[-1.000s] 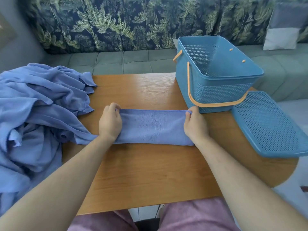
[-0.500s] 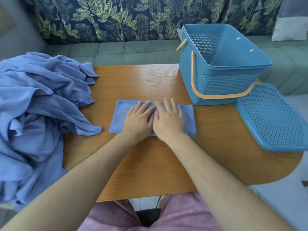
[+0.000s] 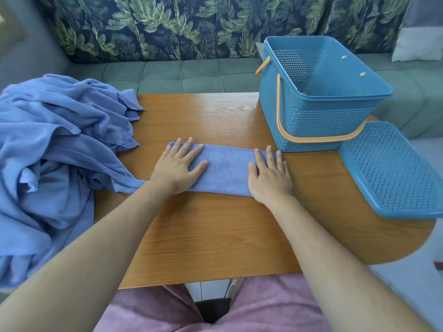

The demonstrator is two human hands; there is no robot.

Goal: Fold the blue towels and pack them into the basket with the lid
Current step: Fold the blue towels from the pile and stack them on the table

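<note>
**Q:** What takes up most of the scene?

**A:** A green sofa (image 3: pixel 182 75) with a leaf-print back runs behind a wooden bench (image 3: pixel 215 236). A large crumpled heap of blue towels (image 3: pixel 60 144) covers the bench's left end and spills over its edge.

**Q:** And the containers?

**A:** A blue plastic basket (image 3: pixel 311 121) stands upright at the far right corner of the bench. It is open at the top, and only its own perforated walls show inside. Its orange handle (image 3: pixel 311 139) is swung down against the near wall. The lid (image 3: pixel 393 173), also blue and perforated, lies flat just to the right of the basket, on the bench's right edge.

**Q:** Where is the towel being worked on?

**A:** One folded towel (image 3: pixel 226 168), a long narrow strip, lies flat across the middle of the bench, between the heap and the basket. Its right end is near the basket's near corner, outside the basket.

**Q:** What are the hands doing?

**A:** Both lie palm down on the strip with fingers straight and spread, pressing it flat and grasping nothing. The left hand (image 3: pixel 176 167) covers the strip's left end. The right hand (image 3: pixel 269 174) covers its right end. Bare towel shows between them.
</note>
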